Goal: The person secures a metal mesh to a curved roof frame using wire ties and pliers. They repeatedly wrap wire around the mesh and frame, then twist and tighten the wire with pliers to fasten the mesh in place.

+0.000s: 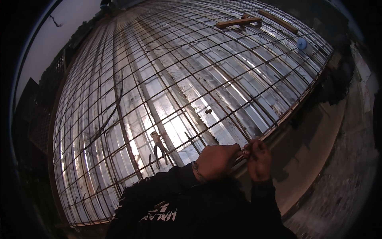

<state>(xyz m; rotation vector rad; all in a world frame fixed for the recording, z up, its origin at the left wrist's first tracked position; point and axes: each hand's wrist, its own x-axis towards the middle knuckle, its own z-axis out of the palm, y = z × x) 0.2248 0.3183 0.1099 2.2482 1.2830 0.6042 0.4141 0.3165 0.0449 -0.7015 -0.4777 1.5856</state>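
Observation:
My left hand [217, 161], with a bracelet at the wrist, is closed and reaches right to the near edge of a rebar grid [183, 106]. Close against its fingertips is my right hand [259, 159], its fingers pinched together. Something small and thin shows between the two hands, too dark and small to name. Both hands are beside the bars at the edge of the metal decking [201, 129]. To the left of my left hand, a pair of pincers [159, 148] rests on the grid, handles toward me.
Wooden pieces [238, 22] and a longer timber [277, 21] lie on the far right of the grid. A round blue object [302, 43] sits near the right edge. Beyond that edge lie a lower surface [314, 147] and rough ground [338, 191]. Short bar ends stick up along the near side.

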